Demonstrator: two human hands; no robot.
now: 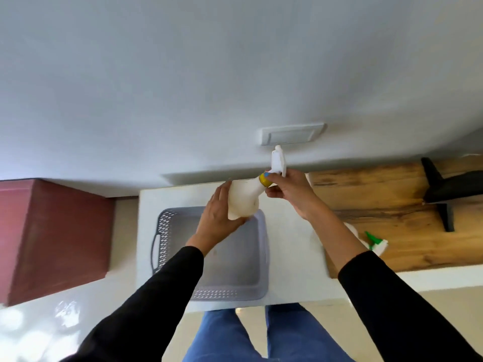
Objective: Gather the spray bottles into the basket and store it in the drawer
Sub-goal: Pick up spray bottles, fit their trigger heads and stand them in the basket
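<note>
white desk (290, 246) by the wall | grey basket (167, 231) sits on it, holes in its sides | wooden desk (392, 215) touches it on the right | a spray bottle with a green and white top (376, 242) lies there | black stand (444, 194) sits there too

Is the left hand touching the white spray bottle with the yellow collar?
Touching. The head view shows the left hand wrapped around the base of the white spray bottle, with no gap.

Soft daylight, floor (39, 333) glare, mild blur (edges bowed).
</note>
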